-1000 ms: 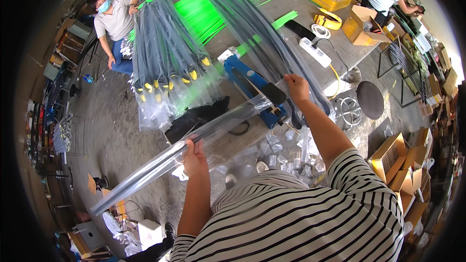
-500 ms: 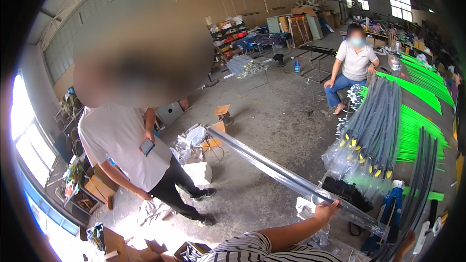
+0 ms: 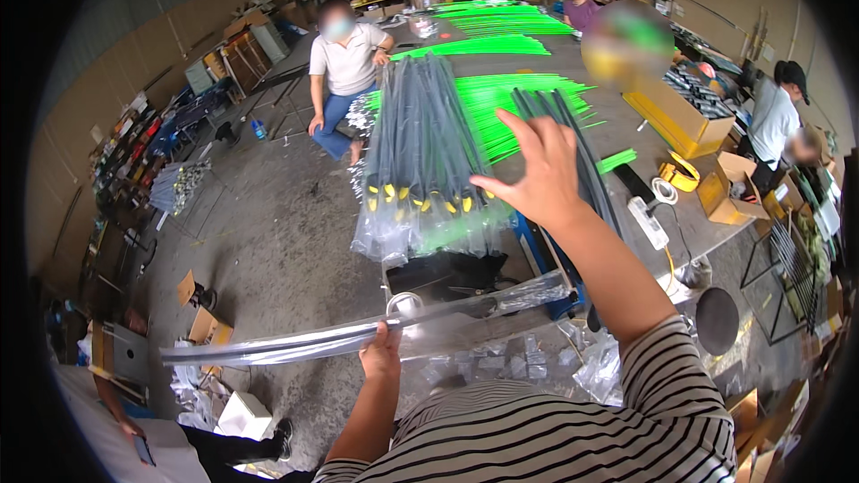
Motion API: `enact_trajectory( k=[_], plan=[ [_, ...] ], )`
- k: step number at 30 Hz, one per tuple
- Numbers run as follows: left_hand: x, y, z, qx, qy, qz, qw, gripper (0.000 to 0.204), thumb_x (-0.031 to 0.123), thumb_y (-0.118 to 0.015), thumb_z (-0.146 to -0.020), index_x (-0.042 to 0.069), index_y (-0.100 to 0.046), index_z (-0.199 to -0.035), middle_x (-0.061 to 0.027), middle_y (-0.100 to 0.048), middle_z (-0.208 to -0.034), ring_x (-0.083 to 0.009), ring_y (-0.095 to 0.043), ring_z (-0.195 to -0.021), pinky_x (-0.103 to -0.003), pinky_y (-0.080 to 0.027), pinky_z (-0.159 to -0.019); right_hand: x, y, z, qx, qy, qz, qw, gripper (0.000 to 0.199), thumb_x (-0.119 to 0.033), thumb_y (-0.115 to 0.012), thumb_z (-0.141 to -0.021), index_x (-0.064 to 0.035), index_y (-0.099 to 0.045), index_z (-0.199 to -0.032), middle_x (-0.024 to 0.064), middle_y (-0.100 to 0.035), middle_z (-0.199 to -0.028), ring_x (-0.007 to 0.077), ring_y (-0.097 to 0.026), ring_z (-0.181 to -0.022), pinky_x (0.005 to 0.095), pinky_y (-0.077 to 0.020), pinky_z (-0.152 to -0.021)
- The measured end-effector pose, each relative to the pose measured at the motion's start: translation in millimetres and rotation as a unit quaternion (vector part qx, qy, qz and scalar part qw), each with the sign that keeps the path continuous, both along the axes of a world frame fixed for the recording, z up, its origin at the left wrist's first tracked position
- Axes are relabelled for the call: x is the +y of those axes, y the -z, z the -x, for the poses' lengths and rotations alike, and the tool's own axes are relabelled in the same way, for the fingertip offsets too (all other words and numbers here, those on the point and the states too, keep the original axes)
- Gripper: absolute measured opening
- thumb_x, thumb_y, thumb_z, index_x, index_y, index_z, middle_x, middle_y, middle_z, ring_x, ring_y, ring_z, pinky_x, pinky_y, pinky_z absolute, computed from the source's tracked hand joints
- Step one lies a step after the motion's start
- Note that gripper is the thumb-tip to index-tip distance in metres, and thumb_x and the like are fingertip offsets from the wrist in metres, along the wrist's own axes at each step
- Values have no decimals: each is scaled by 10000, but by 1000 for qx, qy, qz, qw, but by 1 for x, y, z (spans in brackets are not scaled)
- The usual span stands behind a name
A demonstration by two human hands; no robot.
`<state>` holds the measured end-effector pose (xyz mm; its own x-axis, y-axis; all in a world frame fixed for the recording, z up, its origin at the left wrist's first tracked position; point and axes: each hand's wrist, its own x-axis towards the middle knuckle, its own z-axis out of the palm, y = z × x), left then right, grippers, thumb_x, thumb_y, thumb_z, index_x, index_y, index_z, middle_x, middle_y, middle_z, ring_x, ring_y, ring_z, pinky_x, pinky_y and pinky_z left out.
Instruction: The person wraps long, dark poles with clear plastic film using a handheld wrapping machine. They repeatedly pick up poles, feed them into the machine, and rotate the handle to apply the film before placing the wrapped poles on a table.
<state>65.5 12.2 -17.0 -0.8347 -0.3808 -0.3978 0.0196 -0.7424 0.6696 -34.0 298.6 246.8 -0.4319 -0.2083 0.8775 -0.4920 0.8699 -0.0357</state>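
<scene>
My left hand (image 3: 380, 351) is closed around a long clear plastic sleeve (image 3: 277, 346) with dark rod-like strips inside. The sleeve lies crosswise in front of me, its right end near the table edge. Raised over the table, my right hand (image 3: 541, 165) is open, thumb and fingers spread, with nothing in it. Beside that hand lie loose dark grey rods (image 3: 573, 139). To its left is a pile of bagged grey rods (image 3: 412, 125) with yellow tips. Bright green rods (image 3: 488, 116) spread out behind the hand.
A seated masked person (image 3: 344, 63) is at the table's left side. A white power strip (image 3: 648, 224), a yellow tape roll (image 3: 680, 172) and an open carton (image 3: 732, 188) sit on the right of the table. Another person holds a phone (image 3: 143, 449) at lower left.
My view has turned right toward the table. My right hand, earlier low beside the dark rods, is now raised and spread open. My left hand still grips the sleeve.
</scene>
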Motion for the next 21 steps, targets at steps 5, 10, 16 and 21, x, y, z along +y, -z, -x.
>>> enact_trajectory(
  k=[5,10,16,21],
  plan=[
    [-13,3,0,-2,5,7,1000,167,-10,-622,-748,11,-523,-881,-98,-569,-877,-245,-591,-824,-406,-523,-779,-19,-17,22,14,5,-20,1000,796,-377,-772,-505,-176,-447,-1204,48,-433,-800,209,-424,-733,343,-317,-692],
    [-24,-2,-4,-7,-21,-13,1000,172,-6,-623,-750,-5,-513,-882,-103,-556,-877,-247,-584,-816,-409,-519,-788,-47,-19,25,-1,-6,-20,1000,752,-363,-764,-538,-240,-446,-1209,47,-431,-791,203,-449,-731,345,-322,-708],
    [-26,-16,-4,0,-13,-33,999,208,16,-625,-760,-31,-504,-923,-120,-543,-899,-247,-571,-818,-377,-513,-780,-63,-22,24,3,-15,-24,1000,754,-364,-760,-541,-231,-444,-1213,52,-439,-793,208,-455,-737,352,-330,-707],
    [-30,-16,-3,-13,1,-11,1000,224,19,-589,-785,-25,-481,-976,-121,-553,-922,-259,-575,-859,-394,-516,-775,-65,-21,20,-1,-17,-28,999,749,-361,-757,-549,-217,-443,-1214,54,-442,-782,209,-454,-728,346,-326,-697]
  ],
)
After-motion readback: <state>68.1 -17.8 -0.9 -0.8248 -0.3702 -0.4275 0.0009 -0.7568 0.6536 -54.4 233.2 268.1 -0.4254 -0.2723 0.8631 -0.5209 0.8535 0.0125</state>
